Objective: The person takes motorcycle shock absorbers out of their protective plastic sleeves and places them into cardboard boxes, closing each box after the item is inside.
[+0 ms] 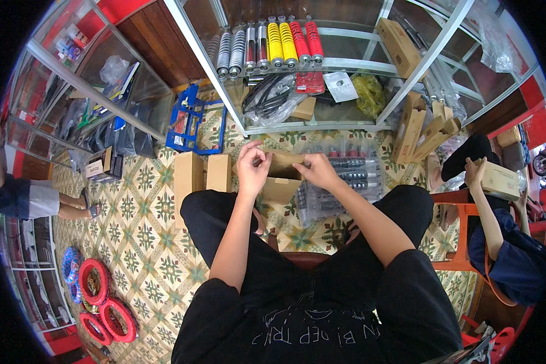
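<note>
Between my knees stands an open brown cardboard box [280, 190], its top flaps spread. My left hand [253, 168] pinches the left edge of its opening, thumb and index finger together. At the opposite edge, my right hand [320, 170] is closed on the cardboard too. The inside looks dark, and what it holds, if anything, cannot be made out. Just right of the box, several plastic-wrapped shock absorbers [358, 176] lie on the tiled floor. Two closed cardboard boxes [217, 173] stand upright to the left.
Ahead, a glass display case [312, 128] holds a row of coloured shock absorbers [279, 42]. A blue plastic rack [191, 127] stands left of it, and opened cartons [423, 130] to its right. At right a seated person holds a carton [500, 180]. Red-wrapped tyres [116, 318] lie lower left.
</note>
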A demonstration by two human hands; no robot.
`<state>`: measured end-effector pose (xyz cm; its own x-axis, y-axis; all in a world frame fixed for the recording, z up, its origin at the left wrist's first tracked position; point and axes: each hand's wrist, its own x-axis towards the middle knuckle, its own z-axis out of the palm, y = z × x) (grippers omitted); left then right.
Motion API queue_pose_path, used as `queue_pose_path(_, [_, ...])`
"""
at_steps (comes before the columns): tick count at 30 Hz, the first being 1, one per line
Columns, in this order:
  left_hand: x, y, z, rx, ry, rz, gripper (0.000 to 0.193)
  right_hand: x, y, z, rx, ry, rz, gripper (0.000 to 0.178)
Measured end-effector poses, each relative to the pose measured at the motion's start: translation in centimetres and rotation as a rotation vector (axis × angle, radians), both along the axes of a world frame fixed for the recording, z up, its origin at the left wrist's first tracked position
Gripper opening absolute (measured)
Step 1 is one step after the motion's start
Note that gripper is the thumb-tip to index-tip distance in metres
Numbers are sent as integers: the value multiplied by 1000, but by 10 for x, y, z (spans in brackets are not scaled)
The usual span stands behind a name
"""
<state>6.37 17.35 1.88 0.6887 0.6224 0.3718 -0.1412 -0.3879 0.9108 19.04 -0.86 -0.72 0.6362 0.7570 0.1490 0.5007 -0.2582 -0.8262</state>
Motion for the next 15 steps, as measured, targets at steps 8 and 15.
queue_pose_path(8, [-4,7,-35,124,290,-309,23,-1,1,-47,12,100,-27,20])
queue_pose_path(15, [-10,-1,-42,195,537,-343,63,-9,-1,-53,-62,143,21,27])
